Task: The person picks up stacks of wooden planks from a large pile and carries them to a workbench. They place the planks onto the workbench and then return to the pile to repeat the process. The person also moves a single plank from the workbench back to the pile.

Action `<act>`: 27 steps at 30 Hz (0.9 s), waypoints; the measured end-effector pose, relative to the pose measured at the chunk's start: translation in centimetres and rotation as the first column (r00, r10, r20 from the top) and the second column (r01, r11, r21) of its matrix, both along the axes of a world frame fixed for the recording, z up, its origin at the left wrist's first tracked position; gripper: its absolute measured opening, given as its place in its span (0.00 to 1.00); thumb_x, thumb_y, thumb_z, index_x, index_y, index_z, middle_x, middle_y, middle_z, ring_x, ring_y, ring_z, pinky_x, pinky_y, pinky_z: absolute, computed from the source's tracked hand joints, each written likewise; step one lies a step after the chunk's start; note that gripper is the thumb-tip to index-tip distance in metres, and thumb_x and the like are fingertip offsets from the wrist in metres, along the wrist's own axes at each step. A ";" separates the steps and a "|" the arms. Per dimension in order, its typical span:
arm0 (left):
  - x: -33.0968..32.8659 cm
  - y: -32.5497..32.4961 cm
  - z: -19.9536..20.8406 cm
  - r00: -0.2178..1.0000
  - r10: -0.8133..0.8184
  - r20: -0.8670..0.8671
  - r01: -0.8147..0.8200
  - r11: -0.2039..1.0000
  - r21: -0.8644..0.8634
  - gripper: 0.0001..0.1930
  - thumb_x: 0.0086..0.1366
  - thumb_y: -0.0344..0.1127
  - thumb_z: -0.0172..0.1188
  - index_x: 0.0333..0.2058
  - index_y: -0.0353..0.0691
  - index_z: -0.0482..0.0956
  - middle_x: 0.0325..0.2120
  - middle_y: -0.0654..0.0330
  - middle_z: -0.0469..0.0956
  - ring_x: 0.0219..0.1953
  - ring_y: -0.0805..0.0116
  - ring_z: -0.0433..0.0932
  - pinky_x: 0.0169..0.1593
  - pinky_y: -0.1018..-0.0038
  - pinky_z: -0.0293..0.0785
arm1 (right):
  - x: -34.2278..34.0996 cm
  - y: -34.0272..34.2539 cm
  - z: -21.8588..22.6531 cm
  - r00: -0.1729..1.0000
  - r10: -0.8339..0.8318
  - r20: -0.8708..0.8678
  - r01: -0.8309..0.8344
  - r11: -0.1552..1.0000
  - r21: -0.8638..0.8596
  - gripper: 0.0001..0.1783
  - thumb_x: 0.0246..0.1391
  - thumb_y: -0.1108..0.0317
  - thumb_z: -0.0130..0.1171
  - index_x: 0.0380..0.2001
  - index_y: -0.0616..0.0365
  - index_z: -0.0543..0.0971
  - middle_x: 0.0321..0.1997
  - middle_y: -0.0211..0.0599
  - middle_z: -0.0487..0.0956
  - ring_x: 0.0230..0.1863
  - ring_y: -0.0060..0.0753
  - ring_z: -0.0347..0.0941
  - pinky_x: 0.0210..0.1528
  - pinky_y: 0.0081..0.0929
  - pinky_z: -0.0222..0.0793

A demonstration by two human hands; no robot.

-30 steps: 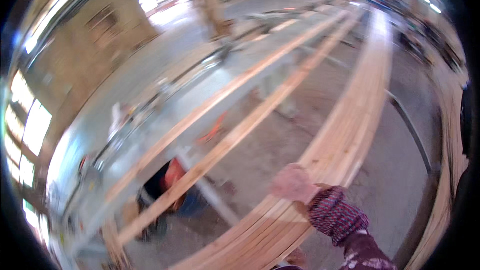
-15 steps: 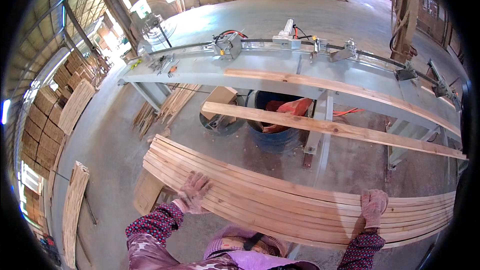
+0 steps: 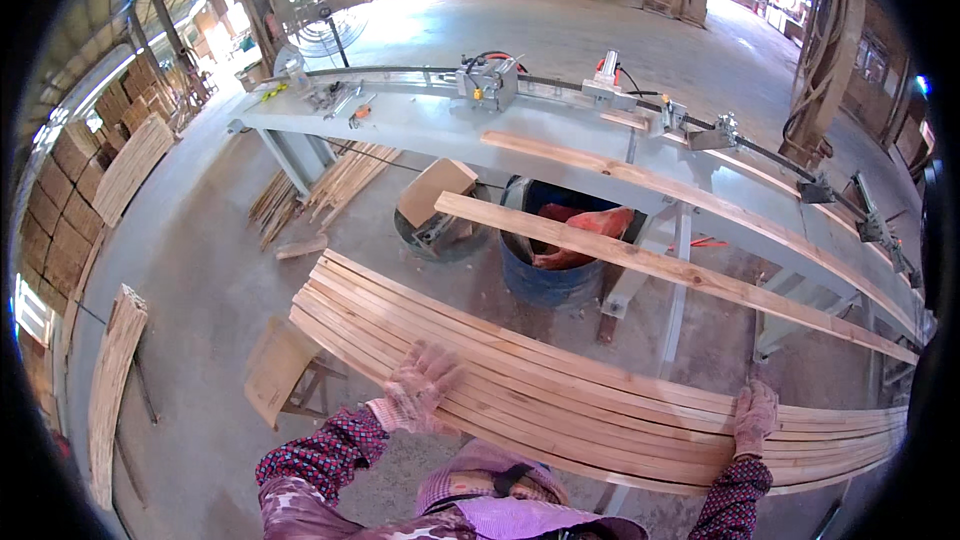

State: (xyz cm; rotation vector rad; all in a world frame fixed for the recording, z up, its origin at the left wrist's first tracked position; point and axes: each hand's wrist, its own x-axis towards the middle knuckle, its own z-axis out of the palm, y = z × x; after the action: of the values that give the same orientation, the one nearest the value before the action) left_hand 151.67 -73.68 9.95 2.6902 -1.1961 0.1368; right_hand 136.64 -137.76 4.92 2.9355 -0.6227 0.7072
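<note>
A wide stack of long thin wooden slats (image 3: 560, 380) lies across in front of me, side by side. My left hand (image 3: 420, 385), in a pale glove, rests flat with spread fingers on the near slats at the left. My right hand (image 3: 755, 418), also gloved, lies on the near slats toward the right end. Neither hand grips a slat. Beyond the stack, one long plank (image 3: 660, 265) rests on supports, and another plank (image 3: 690, 195) lies on the grey machine bench (image 3: 420, 120).
A blue barrel (image 3: 545, 275) with orange scraps stands under the bench, next to a dark tub holding a box (image 3: 435, 195). Loose strips (image 3: 330, 185) lie on the concrete floor. A small wooden stool (image 3: 275, 370) stands at left. Stacked boards (image 3: 130, 165) line the left wall.
The view swung round from looking along the slats to facing the bench. My left hand came into view on the stack. Since half a second ago both hands have stayed on the slats.
</note>
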 end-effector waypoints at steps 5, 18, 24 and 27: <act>5.1 4.5 -1.1 0.978 0.185 -0.091 -0.190 0.981 -0.048 0.38 0.57 0.59 0.64 0.61 0.43 0.69 0.63 0.46 0.65 0.69 0.47 0.58 0.72 0.44 0.48 | -2.4 5.2 0.6 0.976 -0.215 -0.036 0.218 0.960 0.176 0.20 0.65 0.57 0.52 0.53 0.56 0.77 0.59 0.45 0.75 0.64 0.49 0.66 0.69 0.43 0.59; 32.5 30.4 -15.1 0.477 0.761 -0.439 -0.878 0.439 -0.193 0.41 0.64 0.63 0.58 0.62 0.32 0.67 0.55 0.47 0.72 0.59 0.50 0.69 0.64 0.60 0.65 | -5.8 18.5 4.6 0.817 -0.568 -0.099 0.569 0.767 0.297 0.35 0.60 0.41 0.50 0.63 0.53 0.70 0.69 0.44 0.66 0.71 0.49 0.57 0.75 0.43 0.46; 28.4 26.0 -7.9 0.622 0.775 -0.109 -0.780 0.626 -0.002 0.33 0.69 0.64 0.47 0.44 0.36 0.84 0.38 0.43 0.82 0.39 0.44 0.79 0.46 0.56 0.76 | -5.7 18.3 3.5 0.750 -0.660 -0.043 0.623 0.685 0.378 0.35 0.60 0.42 0.52 0.62 0.55 0.70 0.69 0.45 0.67 0.72 0.50 0.56 0.76 0.46 0.44; 24.7 19.6 -2.5 0.485 0.857 -0.174 -0.854 0.507 0.114 0.33 0.65 0.62 0.48 0.45 0.33 0.83 0.44 0.38 0.81 0.47 0.40 0.78 0.52 0.52 0.72 | -6.2 18.5 2.1 0.686 -0.728 0.002 0.702 0.662 0.264 0.35 0.59 0.42 0.53 0.62 0.55 0.71 0.68 0.46 0.68 0.73 0.50 0.57 0.76 0.46 0.44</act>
State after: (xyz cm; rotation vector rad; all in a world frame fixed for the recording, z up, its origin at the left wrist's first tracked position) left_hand 176.33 -54.08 7.42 2.9270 0.3341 -0.0273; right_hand 130.41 -119.29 7.02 2.4599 -1.8565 0.7075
